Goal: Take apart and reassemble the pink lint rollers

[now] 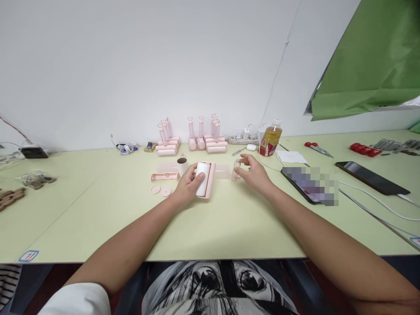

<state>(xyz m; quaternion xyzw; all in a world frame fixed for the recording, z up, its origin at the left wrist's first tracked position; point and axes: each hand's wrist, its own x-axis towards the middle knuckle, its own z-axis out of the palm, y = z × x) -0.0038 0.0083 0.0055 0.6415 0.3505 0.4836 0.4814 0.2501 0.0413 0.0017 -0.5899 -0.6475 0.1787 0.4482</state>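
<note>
My left hand [188,187] is closed around a white roll [203,178] set against a pale pink holder [211,180], thumb across the white surface. My right hand [256,173] has its thumb and fingertips at a small clear pinkish tube [235,171], which stands nearly upright at the table. Left of the holder lie an open pink half-shell [165,176] and two round pink caps [166,192]. A brown-lined pink cup-like piece [182,164] is just behind my left hand. Flat translucent pink sheets [223,171] lie behind the roll.
Several pink rollers with upright handles [201,131] stand along the wall. A drink bottle [271,139], a screwdriver [239,151], a power strip [243,140] and red-handled pliers [318,148] are at the back. Two phones [372,177] with white cables lie to the right.
</note>
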